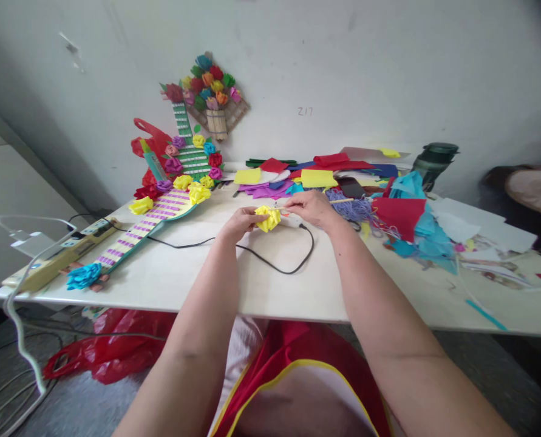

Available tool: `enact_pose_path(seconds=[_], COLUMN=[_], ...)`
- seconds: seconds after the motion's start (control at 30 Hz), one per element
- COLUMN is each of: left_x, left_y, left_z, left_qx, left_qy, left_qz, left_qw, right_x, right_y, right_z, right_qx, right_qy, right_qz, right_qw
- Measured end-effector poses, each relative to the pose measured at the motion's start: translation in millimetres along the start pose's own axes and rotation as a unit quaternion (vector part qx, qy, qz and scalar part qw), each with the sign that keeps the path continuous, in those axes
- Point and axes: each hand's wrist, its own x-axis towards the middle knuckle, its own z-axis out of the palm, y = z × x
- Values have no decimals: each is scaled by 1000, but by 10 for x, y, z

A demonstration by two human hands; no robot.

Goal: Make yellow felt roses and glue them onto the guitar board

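Note:
Over the middle of the white table (197, 285), my left hand (239, 223) is closed on a yellow paper flower (268, 219), its fingers at the flower's left side. My right hand (313, 207) pinches a thin wooden stick (343, 201). One end of the stick juts out to the right past the hand, while the other points at the flower's upper edge; whether it touches the petals I cannot tell. A small orange tip (285, 213) shows just below the right fingertips. Beneath the hands a black cable (274, 267) loops over the tabletop.
Left of my hands lies a striped guitar-shaped craft (138, 233) with paper flowers, a glue bottle (153, 161) beside it. Coloured sheets (318, 178), purple strings (350, 208), blue crepe paper (434, 233) and a dark bottle (434, 162) stand or lie right. A power strip (65, 252) borders the left edge.

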Motion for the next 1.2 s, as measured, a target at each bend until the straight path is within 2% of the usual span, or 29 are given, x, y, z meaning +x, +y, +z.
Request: enact_pose_path(seconds=[0.23, 0.43, 0.77, 1.2], left_x=[-25, -20, -26, -66], left_y=[48, 43, 51, 106], left_z=[-18, -26, -18, 20], left_qx=[51, 80, 89, 97], left_qy=[8, 7, -16, -16], left_qz=[-38, -57, -77, -86], left_qw=[998, 995, 993, 991], right_x=[29, 82, 74, 62], right_y=[28, 110, 30, -44], right_z=[0, 29, 36, 25], right_qx=[-79, -121, -137, -154], right_qy=[-15, 8, -5, -35], right_qz=[-86, -144, -166, -182], right_qw=[993, 982, 977, 971])
